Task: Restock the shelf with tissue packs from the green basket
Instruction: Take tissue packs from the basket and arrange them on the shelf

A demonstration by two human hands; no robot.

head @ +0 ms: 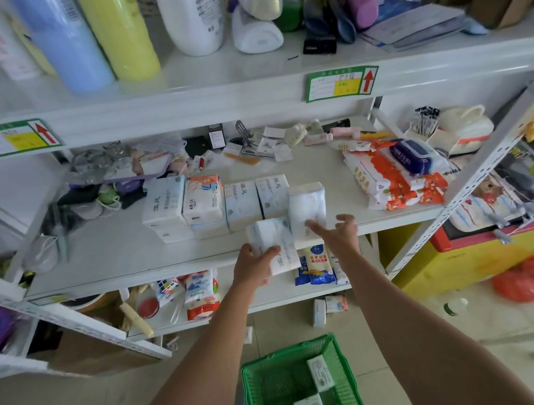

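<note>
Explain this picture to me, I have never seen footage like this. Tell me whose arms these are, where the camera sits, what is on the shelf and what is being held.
There is no machine here. A person wears one wide-angle camera on the head, and it looks down at their own two bare arms. The left hand grips a tissue pack at the front edge of the middle shelf. The right hand is open, its fingers stretched to a standing pack, which they seem to touch. Beside that pack, a row of tissue packs already sits on the shelf. On the floor below stands the green basket, with a few packs left in it.
</note>
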